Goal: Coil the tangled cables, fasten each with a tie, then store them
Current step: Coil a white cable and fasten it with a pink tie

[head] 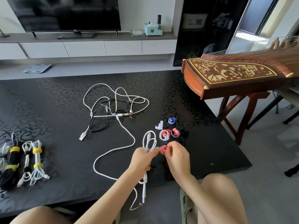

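Observation:
My left hand [142,159] grips a folded bunch of a white cable [149,139], whose loops stick up above the fist and whose ends hang below it. The rest of that cable trails left across the black table [48,102] toward a tangle of white and black cables [113,105]. My right hand [176,156] pinches a rolled pink tie [163,149] right beside the left hand's fingertips. Loose rolled ties [169,133] in pink, blue, white and black lie just beyond my hands. Several coiled cables with yellow ties [24,160] lie at the table's left.
A wooden zither [234,75] on a stand overhangs the table's far right corner. A TV cabinet [89,46] with a television stands beyond the table. My knees are at the table's near edge.

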